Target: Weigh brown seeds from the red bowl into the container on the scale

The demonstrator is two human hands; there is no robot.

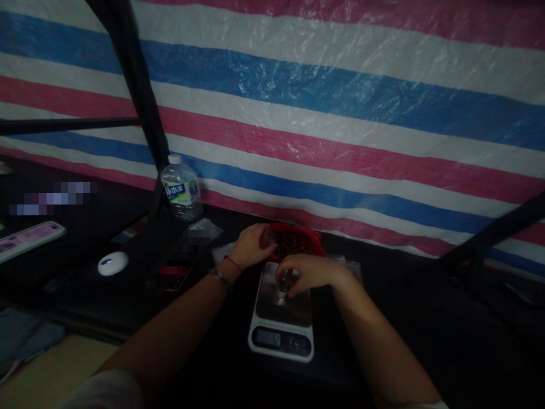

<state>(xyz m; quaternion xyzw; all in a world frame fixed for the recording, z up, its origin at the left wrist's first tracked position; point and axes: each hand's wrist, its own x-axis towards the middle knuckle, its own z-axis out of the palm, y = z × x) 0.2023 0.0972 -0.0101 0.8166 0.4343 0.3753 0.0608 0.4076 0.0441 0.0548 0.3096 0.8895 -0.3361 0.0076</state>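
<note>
nearest, just below the right-hand grip, the scale (283,309) lies flat with its display (268,339) lit, the figure too dim to read. above its plate, the right hand (309,270) has its fingers curled round a clear cup (284,284); whether the cup rests on the plate i cannot tell. some dark bits are in the cup already, while many remain in the red bowl (318,245) just beyond the grip, so the portioning looks partway done. the left hand (253,244) is at the bowl's left side; whether it grips anything i cannot tell. farther left stands a bottle (183,193), before a striped sheet (340,113).
</note>
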